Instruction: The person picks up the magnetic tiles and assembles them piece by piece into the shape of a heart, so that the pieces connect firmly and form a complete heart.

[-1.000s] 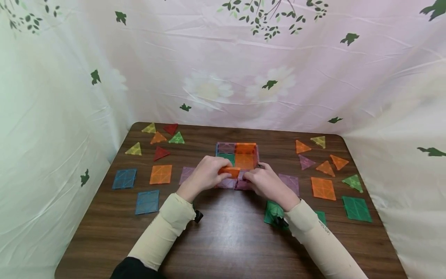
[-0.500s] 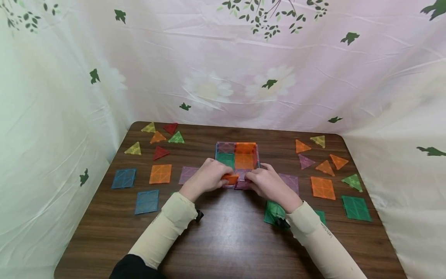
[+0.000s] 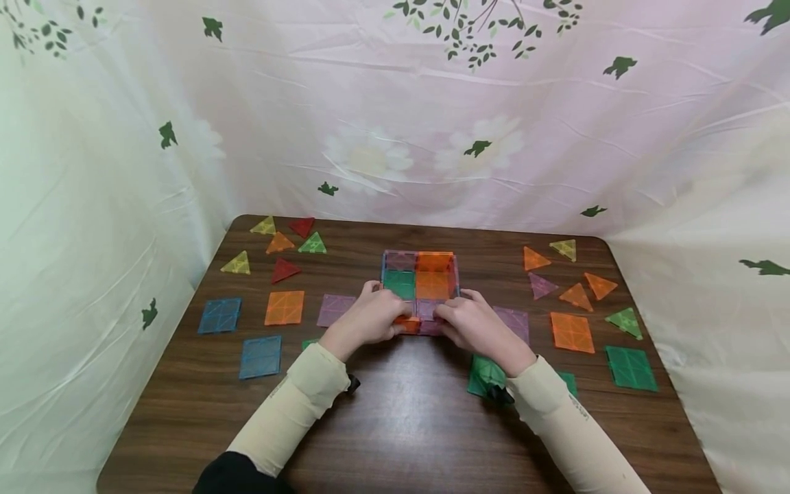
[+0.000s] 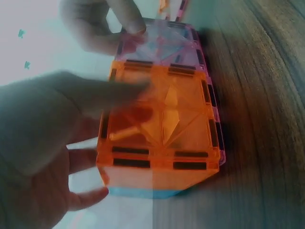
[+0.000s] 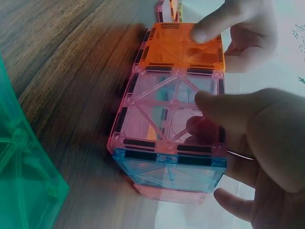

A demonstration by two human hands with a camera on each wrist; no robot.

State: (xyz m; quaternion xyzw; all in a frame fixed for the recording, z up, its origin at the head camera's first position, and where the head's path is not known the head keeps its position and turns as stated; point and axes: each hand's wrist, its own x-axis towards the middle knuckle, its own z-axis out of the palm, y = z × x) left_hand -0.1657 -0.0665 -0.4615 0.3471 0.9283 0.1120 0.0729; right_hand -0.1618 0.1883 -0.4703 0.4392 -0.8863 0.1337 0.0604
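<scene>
A box of magnetic tiles stands mid-table, its top uncovered, with a green floor tile [image 3: 400, 283] and an orange floor tile [image 3: 433, 285] showing inside. At its near left side my left hand [image 3: 369, 317] pinches an upright orange square tile [image 4: 164, 112], thumb in front and fingers behind. Beside that tile, my right hand [image 3: 474, 321] grips the upright pink-purple square tile [image 5: 147, 107] of the near wall. The two tiles meet edge to edge in the right wrist view. A blue tile [image 5: 176, 171] forms the right end there. Fingertips behind the tiles show only through the plastic.
Purple tiles [image 3: 334, 310] flank the box on both sides. Blue squares [image 3: 260, 357], an orange square [image 3: 284, 308] and several triangles [image 3: 236, 264] lie left. On the right lie another orange square [image 3: 572, 333], green squares [image 3: 632, 369] and more triangles [image 3: 577, 298].
The orange tile in my left hand has come down toward me and now stands in line with the pink-purple tile. My left hand followed it slightly; my right hand barely moved.
</scene>
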